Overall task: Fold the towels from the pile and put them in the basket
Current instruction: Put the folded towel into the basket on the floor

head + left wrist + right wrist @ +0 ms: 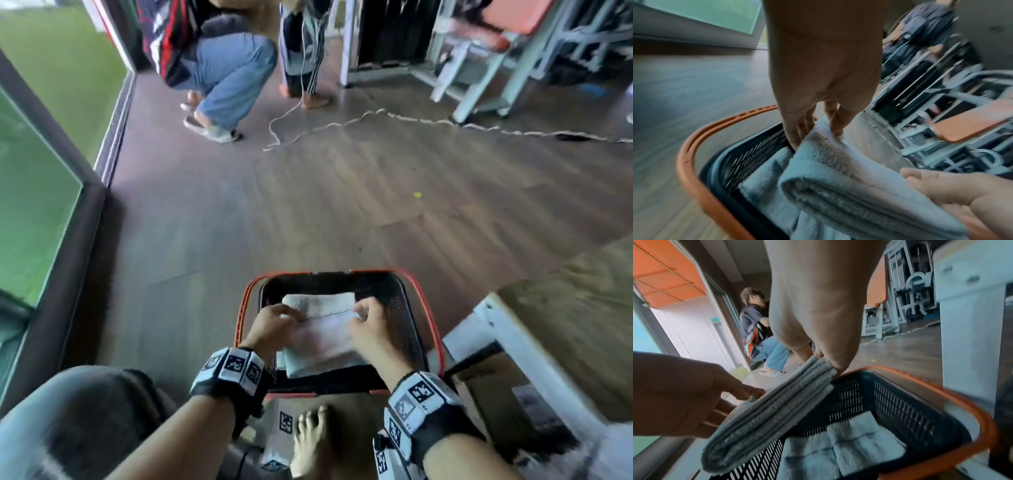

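A folded white towel point(323, 337) hangs over the black mesh basket point(399, 301) with the orange rim, which stands on the floor in front of me. My left hand point(274, 323) pinches the towel's left far corner, thumb on top, fingers beneath. My right hand point(368, 320) pinches the right far corner. In the left wrist view the towel point(849, 183) is a thick stack of layers just above another towel point(768, 183) lying inside the basket point(694, 175). The right wrist view shows the held towel point(772, 412) tilted over the basket point(900, 404), with a striped folded towel point(851, 444) at the bottom.
A white table leg point(534, 346) and wooden tabletop point(582, 301) stand close on the right. My bare foot point(311, 442) is just behind the basket. Further off a person point(212, 68) crouches, another stands, and a cable point(376, 118) snakes across the wooden floor. A window wall point(44, 171) lines the left.
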`<move>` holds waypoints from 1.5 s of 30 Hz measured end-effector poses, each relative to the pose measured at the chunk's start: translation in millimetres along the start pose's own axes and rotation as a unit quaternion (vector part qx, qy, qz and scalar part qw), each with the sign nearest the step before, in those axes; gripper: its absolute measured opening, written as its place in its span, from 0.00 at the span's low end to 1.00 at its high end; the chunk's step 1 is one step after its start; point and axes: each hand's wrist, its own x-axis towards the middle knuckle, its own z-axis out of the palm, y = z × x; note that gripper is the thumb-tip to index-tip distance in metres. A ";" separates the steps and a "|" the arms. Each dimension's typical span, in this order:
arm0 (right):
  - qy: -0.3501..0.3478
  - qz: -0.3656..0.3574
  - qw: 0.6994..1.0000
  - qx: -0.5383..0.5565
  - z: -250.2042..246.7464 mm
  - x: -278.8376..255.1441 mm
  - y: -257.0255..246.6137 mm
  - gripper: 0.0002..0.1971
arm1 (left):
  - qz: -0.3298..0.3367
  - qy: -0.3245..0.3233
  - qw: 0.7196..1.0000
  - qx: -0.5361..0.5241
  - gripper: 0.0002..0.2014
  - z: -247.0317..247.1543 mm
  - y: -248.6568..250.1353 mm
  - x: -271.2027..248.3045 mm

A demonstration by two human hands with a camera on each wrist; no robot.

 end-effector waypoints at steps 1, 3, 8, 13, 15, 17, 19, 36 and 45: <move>-0.006 0.018 1.000 -0.010 6.2 6.3 7.0 0.08 | -0.019 -0.004 1.000 0.007 0.13 4.7 -10.9 9.0; -0.040 0.057 0.996 -0.054 17.0 21.5 21.6 0.09 | -0.041 -0.019 0.999 0.021 0.12 14.4 -26.1 29.0; -0.108 0.096 0.983 -0.114 47.0 69.1 49.5 0.12 | -0.066 -0.022 0.995 0.067 0.13 35.4 -48.0 76.6; -0.165 0.099 0.972 -0.134 67.0 97.6 57.2 0.16 | -0.092 0.044 0.989 0.111 0.08 44.2 -65.5 106.2; -0.187 0.096 0.969 -0.129 72.2 109.6 56.9 0.18 | -0.088 0.057 0.987 0.124 0.09 47.0 -66.5 115.6; -0.215 0.087 0.963 -0.137 78.6 121.1 56.7 0.19 | -0.089 0.057 0.987 0.123 0.09 51.2 -70.0 125.5; -0.244 0.080 0.955 -0.145 80.2 126.5 53.8 0.21 | -0.092 0.051 0.987 0.121 0.09 53.7 -71.6 128.0; -0.341 0.108 0.910 -0.211 83.1 126.5 53.4 0.28 | -0.115 0.039 0.977 0.175 0.21 62.1 -65.9 126.1; -0.239 0.074 0.960 -0.127 23.4 101.3 26.3 0.12 | -0.061 -0.005 0.987 0.146 0.21 60.8 -56.0 131.4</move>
